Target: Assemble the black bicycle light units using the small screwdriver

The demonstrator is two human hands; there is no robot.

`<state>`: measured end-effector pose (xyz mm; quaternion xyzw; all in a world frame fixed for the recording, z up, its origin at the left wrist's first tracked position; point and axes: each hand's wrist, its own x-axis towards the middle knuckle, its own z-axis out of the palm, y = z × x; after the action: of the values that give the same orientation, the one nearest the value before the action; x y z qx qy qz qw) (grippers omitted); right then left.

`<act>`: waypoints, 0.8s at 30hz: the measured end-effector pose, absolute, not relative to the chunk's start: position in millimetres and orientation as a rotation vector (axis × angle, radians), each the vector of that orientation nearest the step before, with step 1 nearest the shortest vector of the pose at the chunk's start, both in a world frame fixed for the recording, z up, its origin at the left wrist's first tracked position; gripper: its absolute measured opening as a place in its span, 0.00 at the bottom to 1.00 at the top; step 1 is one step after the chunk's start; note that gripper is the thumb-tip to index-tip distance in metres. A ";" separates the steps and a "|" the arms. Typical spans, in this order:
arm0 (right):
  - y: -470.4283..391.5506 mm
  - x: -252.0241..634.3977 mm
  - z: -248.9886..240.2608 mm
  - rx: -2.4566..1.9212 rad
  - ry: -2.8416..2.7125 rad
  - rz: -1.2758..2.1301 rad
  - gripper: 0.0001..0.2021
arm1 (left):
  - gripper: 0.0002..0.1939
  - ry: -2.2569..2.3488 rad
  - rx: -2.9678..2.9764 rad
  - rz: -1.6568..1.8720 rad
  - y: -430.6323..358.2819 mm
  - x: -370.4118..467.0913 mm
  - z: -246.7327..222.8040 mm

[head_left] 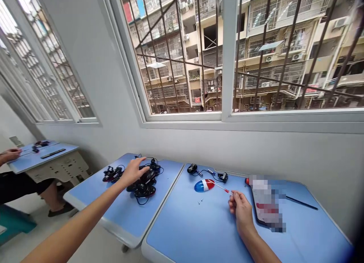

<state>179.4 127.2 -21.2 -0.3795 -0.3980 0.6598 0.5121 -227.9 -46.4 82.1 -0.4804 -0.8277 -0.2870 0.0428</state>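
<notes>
My left hand (134, 172) is stretched out over a pile of black rounded devices with cords (144, 190) on the left table, fingers apart. Whether its fingertips touch the pile I cannot tell. In my right hand (241, 211) is a thin screwdriver (226, 191) with a red and clear handle. Its tip points left, at an oval shell (203, 185) striped blue, white and red. Close in front of the shell lie two small screws (200, 201). Behind it are a corded black part (192, 169) and a second black part (223, 177).
A blurred, dark-edged flat object (260, 217) and a black stick (302, 203) lie on the right table (187, 232). A narrow seam separates it from the left table (113, 208). Another person's hand (11, 154) is at a table farther left. Barred windows line the wall.
</notes>
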 end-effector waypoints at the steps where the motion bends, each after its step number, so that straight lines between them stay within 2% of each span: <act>1: 126.2 179.8 -20.8 -0.913 -0.955 1.583 0.24 | 0.33 -2.484 -1.502 -0.892 -44.4 -216.8 85.9; 7: 122.5 182.3 -18.3 -0.922 -1.006 1.573 0.24 | 0.19 -2.242 -2.130 -0.855 -16.0 -108.7 69.7; 12: 121.6 182.4 -18.9 -0.968 -1.155 1.493 0.22 | 0.23 -2.177 -2.296 -0.856 30.9 -47.6 30.4; 18: 118.4 192.1 -12.5 -1.043 -1.381 1.284 0.16 | 0.27 -2.183 -2.289 -0.873 68.1 -32.8 -2.0; 21: 118.3 201.3 -5.7 -1.155 -1.576 1.033 0.13 | 0.27 -2.185 -2.293 -0.862 70.9 -28.7 -11.9; 24: 118.6 207.0 -2.8 -1.353 -1.969 0.527 0.12 | 0.24 -2.185 -2.246 -0.874 67.9 -29.2 -11.7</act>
<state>207.0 118.6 -2.8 -0.5199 -0.7567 0.2026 0.3407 -29.2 67.9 -11.7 -0.6893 -0.6706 -0.2683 -0.0557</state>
